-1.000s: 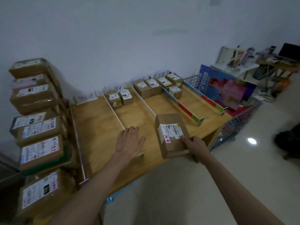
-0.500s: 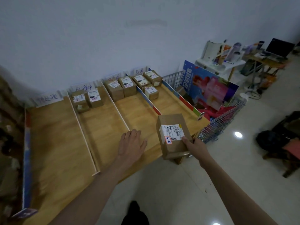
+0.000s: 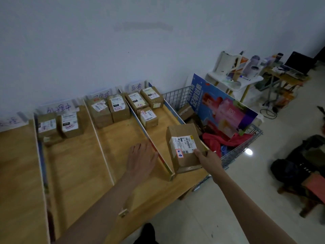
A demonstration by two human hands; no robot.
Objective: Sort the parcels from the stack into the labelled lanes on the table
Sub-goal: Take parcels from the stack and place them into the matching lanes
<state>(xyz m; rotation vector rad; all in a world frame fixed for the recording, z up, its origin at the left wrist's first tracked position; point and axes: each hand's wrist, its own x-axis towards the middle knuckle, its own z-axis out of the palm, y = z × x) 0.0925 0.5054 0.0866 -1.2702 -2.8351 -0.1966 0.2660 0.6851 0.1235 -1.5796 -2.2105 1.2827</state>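
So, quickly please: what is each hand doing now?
Left hand: open, flat on the table, holding nothing.
Right hand: grips the parcel.

A long wooden table split by upright divider strips into lanes stands against the wall; small cardboard parcels sit at each lane's far end (none in the leftmost). A wire-mesh basket stands just right of it.

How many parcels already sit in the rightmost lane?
3: two side by side at the lane's far end, one on the left, one on the right, and a smaller one just in front of them. The right hand holds a fourth parcel above the near end.
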